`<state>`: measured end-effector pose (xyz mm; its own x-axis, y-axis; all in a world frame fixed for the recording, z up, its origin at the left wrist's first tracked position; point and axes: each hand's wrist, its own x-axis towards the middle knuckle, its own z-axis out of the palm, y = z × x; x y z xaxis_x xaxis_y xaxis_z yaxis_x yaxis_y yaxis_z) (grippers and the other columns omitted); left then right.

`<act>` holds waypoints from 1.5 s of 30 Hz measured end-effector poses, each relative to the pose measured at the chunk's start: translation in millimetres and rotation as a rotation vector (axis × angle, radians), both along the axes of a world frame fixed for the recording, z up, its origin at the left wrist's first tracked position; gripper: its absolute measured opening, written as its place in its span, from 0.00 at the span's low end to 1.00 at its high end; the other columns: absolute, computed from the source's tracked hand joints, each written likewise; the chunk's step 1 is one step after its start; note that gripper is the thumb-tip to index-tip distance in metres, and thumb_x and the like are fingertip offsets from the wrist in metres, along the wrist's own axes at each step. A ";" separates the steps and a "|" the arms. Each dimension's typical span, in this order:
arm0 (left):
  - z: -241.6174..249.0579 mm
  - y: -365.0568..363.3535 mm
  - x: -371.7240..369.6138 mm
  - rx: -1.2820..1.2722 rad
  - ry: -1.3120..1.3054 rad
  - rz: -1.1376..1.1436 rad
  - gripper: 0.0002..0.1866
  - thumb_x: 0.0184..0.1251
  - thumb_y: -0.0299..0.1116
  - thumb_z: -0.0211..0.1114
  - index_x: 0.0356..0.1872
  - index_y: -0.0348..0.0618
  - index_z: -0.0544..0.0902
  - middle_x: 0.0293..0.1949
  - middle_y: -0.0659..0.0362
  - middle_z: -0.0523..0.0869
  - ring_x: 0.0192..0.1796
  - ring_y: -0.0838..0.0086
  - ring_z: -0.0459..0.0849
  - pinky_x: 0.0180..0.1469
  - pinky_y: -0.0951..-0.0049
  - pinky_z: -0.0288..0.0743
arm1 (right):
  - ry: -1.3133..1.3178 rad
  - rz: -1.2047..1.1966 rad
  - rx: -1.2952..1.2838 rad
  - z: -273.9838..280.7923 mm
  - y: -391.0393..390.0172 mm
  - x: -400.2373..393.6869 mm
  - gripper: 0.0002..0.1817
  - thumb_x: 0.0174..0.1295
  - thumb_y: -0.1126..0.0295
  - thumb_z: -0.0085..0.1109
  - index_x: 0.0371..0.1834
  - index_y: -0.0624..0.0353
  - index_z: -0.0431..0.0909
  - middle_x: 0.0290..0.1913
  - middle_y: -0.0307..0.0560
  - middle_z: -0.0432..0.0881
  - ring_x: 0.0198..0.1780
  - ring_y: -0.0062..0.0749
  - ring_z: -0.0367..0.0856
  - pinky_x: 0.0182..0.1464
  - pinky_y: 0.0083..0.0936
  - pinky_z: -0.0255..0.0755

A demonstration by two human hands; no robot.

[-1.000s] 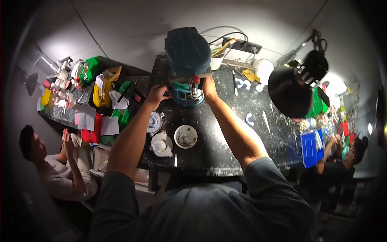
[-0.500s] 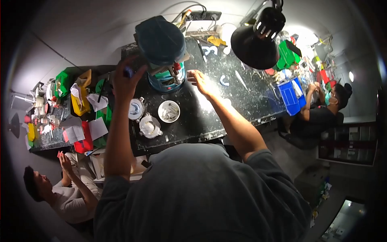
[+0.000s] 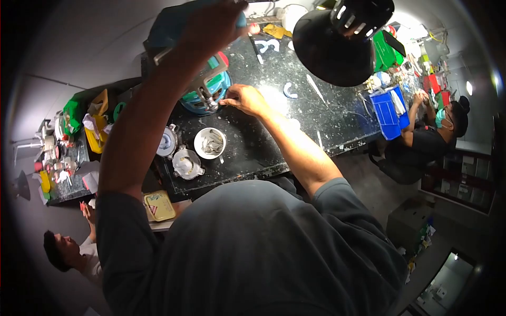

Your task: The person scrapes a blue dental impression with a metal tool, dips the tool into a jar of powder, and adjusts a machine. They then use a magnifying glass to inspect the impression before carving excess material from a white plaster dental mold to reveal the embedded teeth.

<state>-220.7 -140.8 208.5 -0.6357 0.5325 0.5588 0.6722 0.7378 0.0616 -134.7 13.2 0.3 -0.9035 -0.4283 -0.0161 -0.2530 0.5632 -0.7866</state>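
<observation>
A teal bench machine [image 3: 199, 108] with a large housing on top and a metal frame in its middle stands at the back left of the black bench. My left hand [image 3: 219, 23] is dark and smeared, raised over the housing, and its fingers are hard to make out. At the front right of the machine's base, my right hand [image 3: 245, 100] has thumb and fingertips pinched together beside a small metal fitting [image 3: 212, 103]. Whatever lies between those fingertips is hidden. In front of the machine stand a white bowl of thin pale pieces [image 3: 211, 142] and a whitish lidded flask [image 3: 187, 162].
A black lamp [image 3: 337, 45] hangs low over the bench, right of my hands. White horseshoe-shaped pieces [image 3: 290, 90] lie on the benchtop. A blue bin [image 3: 387, 113] sits at the right end. One person [image 3: 432, 137] sits right, another [image 3: 71, 250] left.
My left hand has gone from the machine's left side up and across its top. The right hand has moved to the base, its fingers now pinched. The view has shifted slightly.
</observation>
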 end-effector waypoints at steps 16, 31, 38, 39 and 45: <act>-61.0 -185.8 199.1 1.870 -0.516 0.506 0.16 0.80 0.38 0.57 0.54 0.41 0.89 0.38 0.65 0.81 0.35 0.83 0.75 0.37 0.80 0.66 | 0.140 -0.305 0.362 50.5 92.1 -19.3 0.24 0.59 0.77 0.55 0.58 0.48 0.89 0.63 0.55 0.87 0.66 0.51 0.84 0.71 0.40 0.75; -129.1 -149.0 230.5 1.672 -0.868 0.531 0.12 0.77 0.36 0.70 0.54 0.42 0.85 0.49 0.57 0.94 0.53 0.77 0.90 0.54 0.74 0.77 | 0.279 -0.070 0.503 -7.5 154.4 10.8 0.15 0.63 0.71 0.71 0.53 0.57 0.89 0.59 0.52 0.87 0.63 0.51 0.83 0.73 0.42 0.70; -136.5 -134.2 181.6 1.925 -1.090 0.361 0.16 0.77 0.35 0.65 0.58 0.36 0.81 0.48 0.53 0.92 0.48 0.69 0.92 0.52 0.68 0.83 | 0.108 -0.305 0.457 -11.9 153.5 30.2 0.13 0.67 0.63 0.74 0.41 0.62 0.84 0.45 0.53 0.88 0.48 0.49 0.87 0.53 0.41 0.78; -142.6 -132.8 177.4 1.951 -1.120 0.244 0.18 0.77 0.37 0.65 0.59 0.35 0.82 0.48 0.53 0.92 0.48 0.68 0.92 0.53 0.67 0.83 | 0.030 -0.401 0.430 -2.4 143.4 35.3 0.13 0.67 0.63 0.74 0.41 0.62 0.84 0.39 0.52 0.88 0.41 0.45 0.87 0.48 0.38 0.79; -143.5 -124.2 169.4 1.818 -1.164 0.305 0.18 0.77 0.44 0.66 0.56 0.42 0.86 0.47 0.58 0.94 0.52 0.72 0.91 0.57 0.67 0.76 | -0.211 -0.538 -0.254 -15.5 140.0 25.6 0.07 0.71 0.69 0.72 0.39 0.61 0.85 0.36 0.39 0.87 0.41 0.19 0.85 0.47 0.21 0.83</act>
